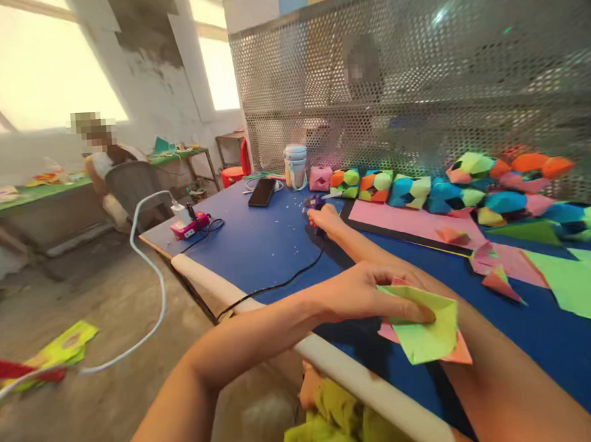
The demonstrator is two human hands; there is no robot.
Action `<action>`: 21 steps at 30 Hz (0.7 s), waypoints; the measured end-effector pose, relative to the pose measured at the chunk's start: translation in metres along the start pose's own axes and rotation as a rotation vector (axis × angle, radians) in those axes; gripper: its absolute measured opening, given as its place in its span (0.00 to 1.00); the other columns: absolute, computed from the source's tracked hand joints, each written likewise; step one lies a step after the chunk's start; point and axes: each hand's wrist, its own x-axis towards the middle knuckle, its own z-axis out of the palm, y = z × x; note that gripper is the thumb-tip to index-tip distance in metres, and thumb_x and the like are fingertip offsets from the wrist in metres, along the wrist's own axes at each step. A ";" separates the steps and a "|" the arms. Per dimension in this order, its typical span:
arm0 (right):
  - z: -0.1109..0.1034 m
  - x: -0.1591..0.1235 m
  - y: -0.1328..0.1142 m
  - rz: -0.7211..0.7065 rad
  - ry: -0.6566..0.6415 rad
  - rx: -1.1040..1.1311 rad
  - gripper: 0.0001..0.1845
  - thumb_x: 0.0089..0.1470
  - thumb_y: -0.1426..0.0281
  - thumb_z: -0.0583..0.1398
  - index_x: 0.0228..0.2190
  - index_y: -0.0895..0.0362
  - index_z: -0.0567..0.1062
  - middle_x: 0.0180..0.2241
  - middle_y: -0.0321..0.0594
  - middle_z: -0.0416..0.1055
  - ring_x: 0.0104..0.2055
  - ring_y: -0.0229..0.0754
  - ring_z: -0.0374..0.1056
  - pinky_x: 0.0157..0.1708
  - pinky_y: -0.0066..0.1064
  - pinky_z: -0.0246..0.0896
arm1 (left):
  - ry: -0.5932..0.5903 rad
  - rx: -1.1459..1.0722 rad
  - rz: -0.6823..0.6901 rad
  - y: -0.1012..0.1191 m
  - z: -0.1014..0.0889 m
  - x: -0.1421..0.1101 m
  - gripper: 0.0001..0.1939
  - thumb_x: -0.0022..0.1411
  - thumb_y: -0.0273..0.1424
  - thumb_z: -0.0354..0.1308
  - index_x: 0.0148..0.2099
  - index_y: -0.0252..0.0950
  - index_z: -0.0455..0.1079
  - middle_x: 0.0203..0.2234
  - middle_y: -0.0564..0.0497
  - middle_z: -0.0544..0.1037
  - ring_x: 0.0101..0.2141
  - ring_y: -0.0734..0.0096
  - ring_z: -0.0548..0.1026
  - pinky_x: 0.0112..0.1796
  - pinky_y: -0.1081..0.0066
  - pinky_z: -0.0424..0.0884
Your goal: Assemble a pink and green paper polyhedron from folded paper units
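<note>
My left hand [375,296] is closed, thumb on top, on folded paper pieces [425,330], light green above and pink-orange beneath. It is held over my right forearm. Farther out, my right hand [328,220] is wrapped round what looks like a dark purple glue gun [316,203], with a black cord [289,283] trailing from it to the table's near edge. Most of the tool is hidden by my fingers. Just beyond stands a row of folded paper shapes [373,186] in orange, green, blue and pink.
Pink sheets [406,222] and green sheets [587,286] lie at the right of the blue table [262,250]. A phone [262,192], a lidded container [296,164] and a pink power strip [190,225] stand farther back. A perforated metal screen [392,95] borders the table. Another person [116,158] sits at the left.
</note>
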 end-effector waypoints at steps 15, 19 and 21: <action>-0.017 -0.144 -0.185 -0.479 -0.039 0.186 0.15 0.60 0.79 0.43 0.23 0.59 0.60 0.27 0.30 0.60 0.37 0.24 0.68 0.31 0.18 0.57 | 0.388 0.947 0.402 -0.015 -0.025 -0.092 0.09 0.55 0.23 0.52 0.34 0.35 0.73 0.31 0.47 0.78 0.37 0.67 0.74 0.43 0.68 0.69; -0.018 -0.167 -0.177 -0.495 -0.051 0.188 0.15 0.60 0.79 0.45 0.24 0.59 0.62 0.26 0.29 0.58 0.37 0.25 0.69 0.29 0.19 0.57 | 0.884 1.214 0.359 -0.010 -0.079 -0.161 0.10 0.58 0.27 0.52 0.38 0.38 0.75 0.34 0.47 0.79 0.38 0.65 0.75 0.41 0.66 0.69; -0.015 -0.175 -0.168 -0.443 -0.068 0.211 0.15 0.61 0.79 0.46 0.24 0.59 0.63 0.26 0.31 0.60 0.33 0.24 0.68 0.28 0.18 0.57 | 0.952 1.467 0.295 0.007 -0.102 -0.200 0.09 0.60 0.31 0.54 0.36 0.38 0.75 0.34 0.47 0.79 0.37 0.63 0.74 0.42 0.64 0.68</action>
